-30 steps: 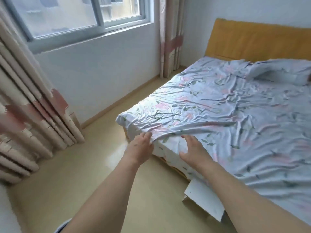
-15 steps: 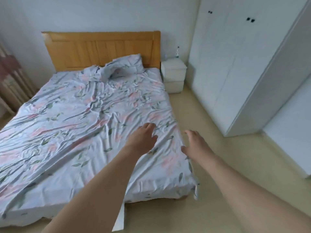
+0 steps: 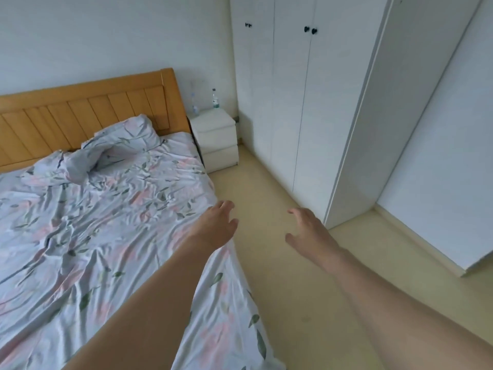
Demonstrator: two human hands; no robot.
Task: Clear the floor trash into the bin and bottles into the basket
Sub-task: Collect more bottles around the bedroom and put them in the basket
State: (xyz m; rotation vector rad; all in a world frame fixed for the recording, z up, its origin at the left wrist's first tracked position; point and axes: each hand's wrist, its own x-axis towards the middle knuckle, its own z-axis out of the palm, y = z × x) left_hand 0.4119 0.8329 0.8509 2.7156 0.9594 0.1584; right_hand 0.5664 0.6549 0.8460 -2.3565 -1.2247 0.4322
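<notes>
Head view only: bedroom, with both arms stretched forward and nothing held. Left hand [image 3: 217, 225] over the edge of the bed [image 3: 112, 209], fingers [image 3: 226, 206] loosely spread and lightly bent, clamped on nothing. Right hand [image 3: 309, 231] over bare floor [image 3: 272, 263], fingers apart and drooping, likewise empty. Floral sheet rumpled, pillow [image 3: 117, 145] bunched against the wooden headboard [image 3: 88, 113]. Two clear plastic bottles standing on the white nightstand [image 3: 216, 140] in the far corner: one [image 3: 214, 98] nearer the wardrobe [image 3: 293, 102], the other [image 3: 194, 102] nearer the headboard, well apart from both hands. No trash, bin or basket anywhere in sight. Visible strip of floor between bed and wardrobe free of litter, so probably little left there; bottles apparently not yet collected, basket yet to be found. Progress on the rest impossible to judge from here.
</notes>
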